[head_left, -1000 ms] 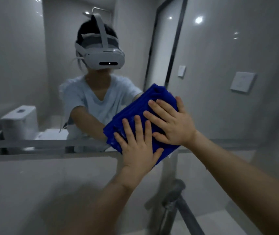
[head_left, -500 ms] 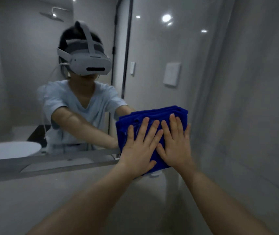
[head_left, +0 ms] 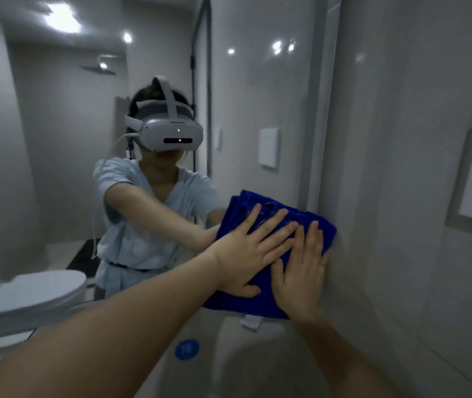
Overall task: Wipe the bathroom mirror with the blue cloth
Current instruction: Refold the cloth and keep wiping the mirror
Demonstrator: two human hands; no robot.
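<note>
Both palms flat, fingers straight, no grip: left hand (head_left: 253, 248) and right hand (head_left: 303, 272) press the cloth (head_left: 242, 209) at 4 o'clock, against the mirror's (head_left: 257, 81) right edge. Risk: nothing's pinched, so the folds could slip and drop, or overrun onto the wall (head_left: 401, 168).

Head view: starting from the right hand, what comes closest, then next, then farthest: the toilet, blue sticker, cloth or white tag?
1. Cloth: directly under the right hand, which presses flat on it.
2. White tag: just below the cloth's bottom edge.
3. Blue sticker: lower down, to the left.
4. Toilet: far left of the picture.
</note>
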